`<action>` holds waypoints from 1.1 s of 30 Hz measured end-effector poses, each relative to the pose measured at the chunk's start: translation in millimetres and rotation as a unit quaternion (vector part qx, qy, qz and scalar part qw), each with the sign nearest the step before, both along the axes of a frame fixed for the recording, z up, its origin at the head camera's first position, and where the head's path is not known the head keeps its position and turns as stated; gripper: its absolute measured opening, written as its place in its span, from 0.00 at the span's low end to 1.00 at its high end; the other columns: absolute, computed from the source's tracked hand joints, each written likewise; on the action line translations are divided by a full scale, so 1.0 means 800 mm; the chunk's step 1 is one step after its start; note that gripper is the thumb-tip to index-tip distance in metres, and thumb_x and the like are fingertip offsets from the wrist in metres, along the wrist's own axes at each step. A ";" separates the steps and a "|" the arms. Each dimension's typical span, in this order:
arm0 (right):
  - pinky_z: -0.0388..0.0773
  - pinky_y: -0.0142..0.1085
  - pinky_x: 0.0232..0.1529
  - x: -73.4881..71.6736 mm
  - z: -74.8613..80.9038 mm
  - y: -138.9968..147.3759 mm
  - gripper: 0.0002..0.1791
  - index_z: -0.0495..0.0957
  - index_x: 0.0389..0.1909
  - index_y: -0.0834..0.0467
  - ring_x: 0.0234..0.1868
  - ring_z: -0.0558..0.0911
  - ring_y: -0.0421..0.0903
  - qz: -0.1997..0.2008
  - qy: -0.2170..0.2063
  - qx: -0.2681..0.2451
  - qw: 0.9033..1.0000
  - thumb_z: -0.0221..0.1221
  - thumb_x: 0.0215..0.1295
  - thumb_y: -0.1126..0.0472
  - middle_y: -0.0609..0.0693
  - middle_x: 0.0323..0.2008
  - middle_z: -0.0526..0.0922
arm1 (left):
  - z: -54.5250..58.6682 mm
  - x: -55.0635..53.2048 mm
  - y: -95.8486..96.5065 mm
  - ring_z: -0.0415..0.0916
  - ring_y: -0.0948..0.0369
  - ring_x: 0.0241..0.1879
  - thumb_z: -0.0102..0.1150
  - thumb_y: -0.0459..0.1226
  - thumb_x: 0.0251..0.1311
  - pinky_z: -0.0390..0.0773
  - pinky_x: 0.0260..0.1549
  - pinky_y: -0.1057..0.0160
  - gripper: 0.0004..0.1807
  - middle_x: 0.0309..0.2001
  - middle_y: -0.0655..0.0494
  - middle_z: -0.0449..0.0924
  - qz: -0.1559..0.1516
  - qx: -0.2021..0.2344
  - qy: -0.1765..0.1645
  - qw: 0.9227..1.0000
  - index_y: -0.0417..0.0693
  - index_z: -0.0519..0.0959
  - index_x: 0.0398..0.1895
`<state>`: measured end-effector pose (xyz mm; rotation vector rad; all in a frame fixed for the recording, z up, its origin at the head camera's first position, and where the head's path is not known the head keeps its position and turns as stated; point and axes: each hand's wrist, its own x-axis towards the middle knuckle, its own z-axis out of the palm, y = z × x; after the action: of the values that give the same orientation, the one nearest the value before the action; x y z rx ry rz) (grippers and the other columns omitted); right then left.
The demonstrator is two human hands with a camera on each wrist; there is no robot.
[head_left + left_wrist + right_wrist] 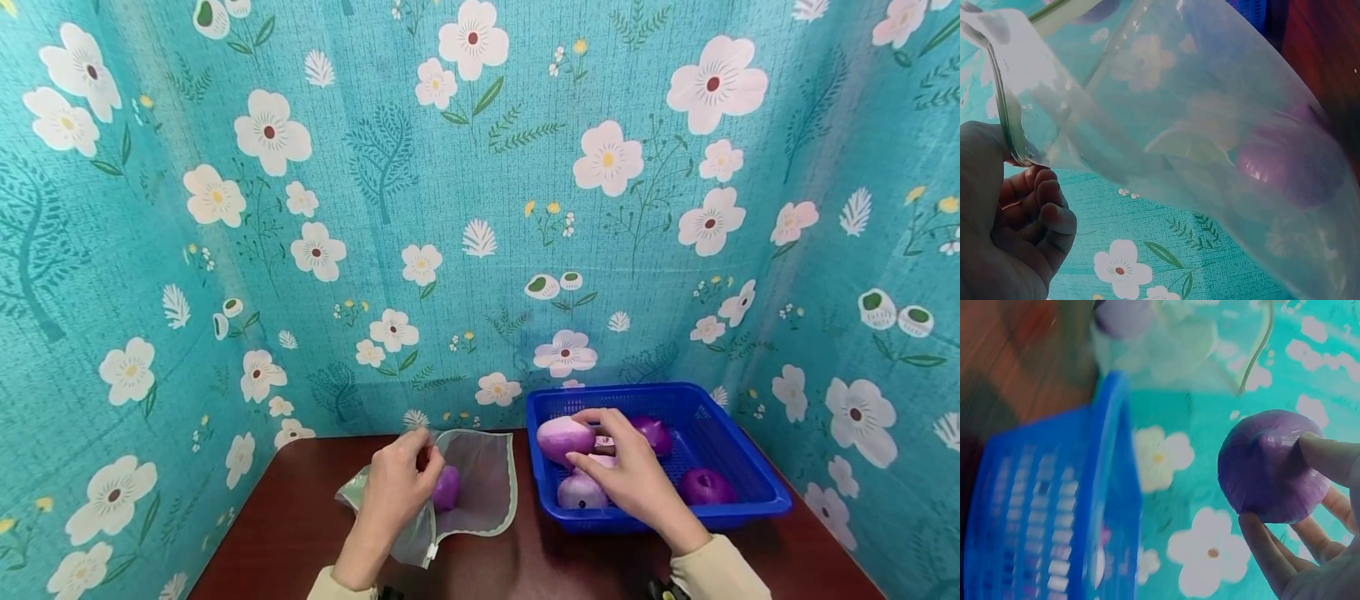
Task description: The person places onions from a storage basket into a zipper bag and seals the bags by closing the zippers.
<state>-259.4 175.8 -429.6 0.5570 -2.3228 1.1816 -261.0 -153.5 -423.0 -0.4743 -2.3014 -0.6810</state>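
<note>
In the head view, my right hand (630, 471) holds a purple onion (562, 439) over the left part of the blue basket (772, 505). The right wrist view shows that onion (1266, 469) pinched between thumb and fingers, clear of the basket wall. My left hand (393, 483) pinches the rim of a see-through zip bag (487, 467) on the table, left of the basket. Through the bag's film in the left wrist view, another purple onion (1291, 162) shows inside. The bag's mouth hangs partly open beside my left thumb.
More onions lie in the basket: a dark purple one (707, 487) at the front right, one (652, 435) at the back and a paler one (581, 492) at the front left. A flowered teal cloth (450, 292) stands behind the dark red table (277, 517).
</note>
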 end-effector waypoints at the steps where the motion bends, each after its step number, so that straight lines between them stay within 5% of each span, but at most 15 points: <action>1: 0.86 0.47 0.48 0.003 0.002 -0.005 0.24 0.79 0.56 0.54 0.52 0.84 0.49 0.006 0.000 -0.003 1.000 0.74 0.59 0.61 0.49 0.51 0.82 | 0.000 0.000 0.000 0.57 0.72 0.19 0.65 0.31 0.57 0.64 0.18 0.73 0.17 0.19 0.69 0.61 0.000 0.000 -0.001 1.000 0.58 0.68 0.20; 8: 0.87 0.43 0.45 0.018 0.002 -0.041 0.24 0.78 0.55 0.56 0.51 0.83 0.43 0.074 0.022 -0.018 0.997 0.74 0.58 0.64 0.49 0.51 0.83 | 0.000 0.001 0.001 0.58 0.72 0.19 0.65 0.31 0.57 0.64 0.19 0.73 0.18 0.19 0.69 0.62 0.001 0.002 -0.004 1.000 0.58 0.68 0.20; 17: 0.86 0.39 0.48 0.023 -0.015 -0.076 0.23 0.77 0.58 0.48 0.54 0.83 0.44 0.143 -0.024 -0.020 0.989 0.72 0.63 0.55 0.44 0.52 0.80 | 0.000 0.001 0.000 0.57 0.72 0.19 0.67 0.31 0.55 0.63 0.19 0.73 0.18 0.19 0.69 0.61 0.004 0.000 0.005 1.000 0.57 0.68 0.20; 33: 0.86 0.37 0.46 0.019 -0.041 -0.119 0.23 0.78 0.56 0.48 0.49 0.83 0.39 0.171 -0.041 0.002 0.984 0.73 0.61 0.58 0.41 0.50 0.79 | 0.002 0.005 0.003 0.58 0.73 0.19 0.69 0.32 0.54 0.66 0.19 0.73 0.17 0.19 0.67 0.62 0.008 0.003 -0.005 1.000 0.56 0.70 0.20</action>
<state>-244.0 80.4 -462.6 0.9566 -2.3611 1.3732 -256.7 -151.0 -421.4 -0.4508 -2.3092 -0.6835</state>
